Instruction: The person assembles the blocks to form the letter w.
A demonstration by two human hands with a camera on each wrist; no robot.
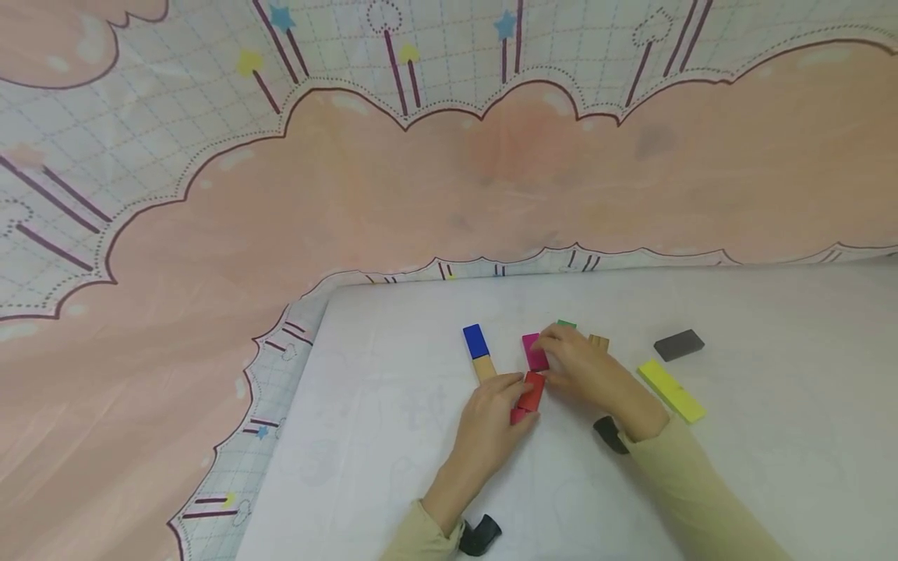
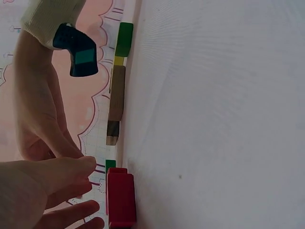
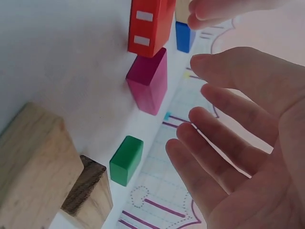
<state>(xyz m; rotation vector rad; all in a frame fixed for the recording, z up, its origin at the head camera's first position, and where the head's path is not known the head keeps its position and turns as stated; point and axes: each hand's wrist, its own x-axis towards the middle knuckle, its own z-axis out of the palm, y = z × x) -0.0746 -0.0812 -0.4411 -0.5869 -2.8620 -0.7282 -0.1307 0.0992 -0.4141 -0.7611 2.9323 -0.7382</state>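
In the head view my left hand (image 1: 487,417) lies over the left side of a red block (image 1: 535,391), with a pinkish-red block (image 1: 519,415) partly hidden beneath the fingers. Its fingers look loosely spread beside the red blocks (image 2: 121,198) in the left wrist view. My right hand (image 1: 592,374) hovers by a magenta block (image 1: 535,352); from the right wrist, its fingers (image 3: 217,150) are extended and apart, holding nothing. The orange-red block (image 3: 152,28) there shows two white rectangles and meets the magenta block (image 3: 147,83) at one corner.
A blue block (image 1: 475,341) and a tan block (image 1: 484,368) form a line left of the hands. Behind the right hand are a small green block (image 3: 126,161) and wooden blocks (image 3: 38,167). Farther right lie a dark grey block (image 1: 679,345) and a long yellow block (image 1: 671,389).
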